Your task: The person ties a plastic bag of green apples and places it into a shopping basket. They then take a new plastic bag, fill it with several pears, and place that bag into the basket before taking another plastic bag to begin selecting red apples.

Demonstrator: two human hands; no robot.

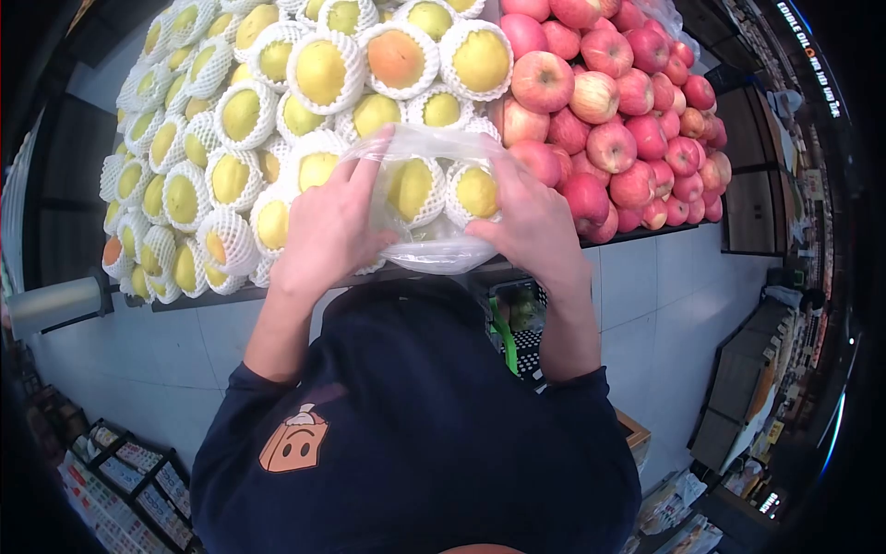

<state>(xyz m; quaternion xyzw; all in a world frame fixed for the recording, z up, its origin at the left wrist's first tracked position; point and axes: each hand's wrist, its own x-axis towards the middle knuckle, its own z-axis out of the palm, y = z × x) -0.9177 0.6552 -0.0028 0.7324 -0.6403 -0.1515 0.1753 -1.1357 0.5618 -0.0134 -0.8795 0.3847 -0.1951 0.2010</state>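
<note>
A clear plastic bag [438, 254] is stretched between my two hands at the front edge of the fruit display. My left hand [337, 222] grips its left side and my right hand [535, 217] grips its right side, fingers curled on the film. Two yellow-green fruits in white foam nets, one at the left [413, 191] and one at the right [474, 192], show within the bag's outline; whether they lie inside or under it I cannot tell. More netted fruits [321, 72] are piled behind and to the left. Red apples [610, 147] are heaped right of my right hand.
A roll of plastic bags [55, 307] is at the display's left end. Below the display edge, a dark basket [528, 346] with a green handle holds some items. Racks [138, 475] stand at the lower left, and shelves [743, 388] line the right.
</note>
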